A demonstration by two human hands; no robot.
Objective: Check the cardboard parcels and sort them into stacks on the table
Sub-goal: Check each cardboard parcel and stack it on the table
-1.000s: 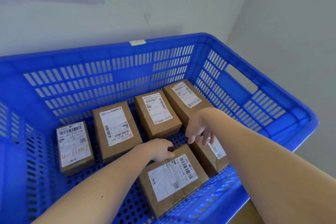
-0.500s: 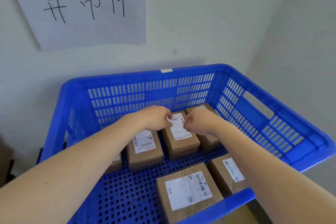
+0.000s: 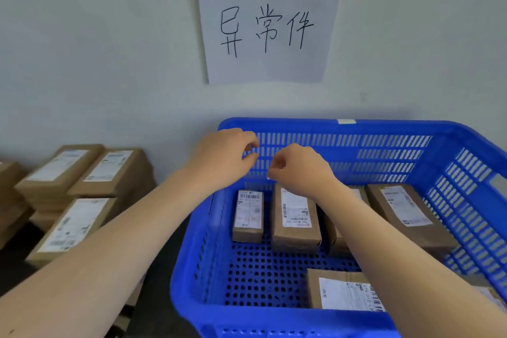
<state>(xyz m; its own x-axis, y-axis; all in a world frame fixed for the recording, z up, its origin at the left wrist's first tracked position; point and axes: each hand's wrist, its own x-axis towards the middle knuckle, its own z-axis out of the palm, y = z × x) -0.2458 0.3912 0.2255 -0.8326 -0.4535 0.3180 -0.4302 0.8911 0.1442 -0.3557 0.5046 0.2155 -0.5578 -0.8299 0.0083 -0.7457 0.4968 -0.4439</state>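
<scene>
Cardboard parcels with white printed labels lie flat on the perforated floor of a blue plastic crate. Four sit in a row toward the crate's far side, one of them partly hidden under the right forearm, and another parcel lies nearer the front rim. Both hands hover above the far left corner of the crate, close together but not touching each other or any parcel. The left hand has its fingers and thumb curled in with nothing seen between them. The right hand is curled into a loose fist, also with nothing visibly in it. Left of the crate, more parcels stand in stacks on the dark table, close to the wall. Above the crate, a sheet of paper with handwritten characters is taped to the wall.
</scene>
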